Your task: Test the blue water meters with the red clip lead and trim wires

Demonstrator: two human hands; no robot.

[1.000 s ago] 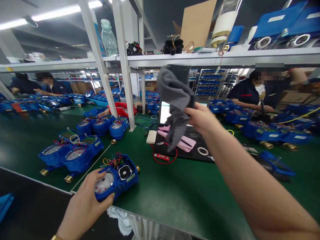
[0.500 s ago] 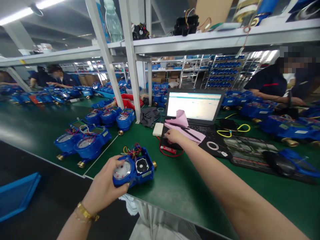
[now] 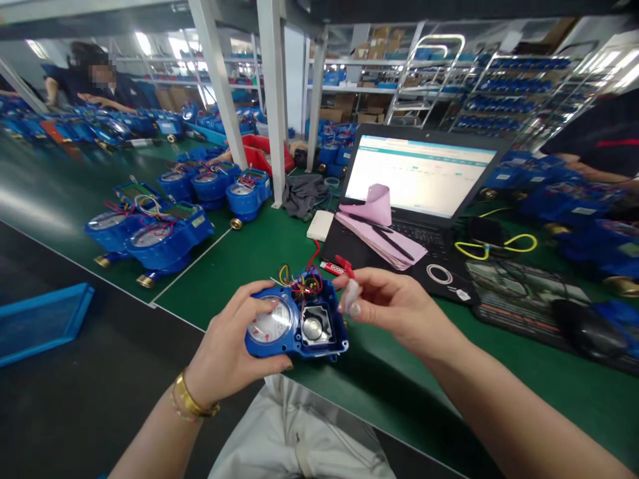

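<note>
A blue water meter [image 3: 287, 347] lies at the table's front edge, its round clear dial to the left and an open compartment to the right. Inside the compartment are a silver disc [image 3: 313, 328] and a bundle of coloured wires [image 3: 304, 285]. My left hand [image 3: 227, 339] is wrapped around the dial end, fingers on top and thumb along the near side. At the compartment's right, my right hand [image 3: 394, 299] pinches a small white-and-red piece [image 3: 352, 294] whose kind is unclear. Behind it lies a red USB stick [image 3: 332, 268], partly hidden.
A laptop [image 3: 424, 174] with pink papers [image 3: 382, 239] on its keyboard stands behind. Beside it sits a white box [image 3: 320, 225]. More blue meters [image 3: 167, 243] stand left, near a metal post [image 3: 272, 100]. A mouse [image 3: 589, 326] and yellow cable [image 3: 522, 244] lie right.
My right hand has come back from the laptop area to the meter's right side, now with the white-and-red piece. The meter, still in my left hand, is turned slightly. The view has tilted down.
</note>
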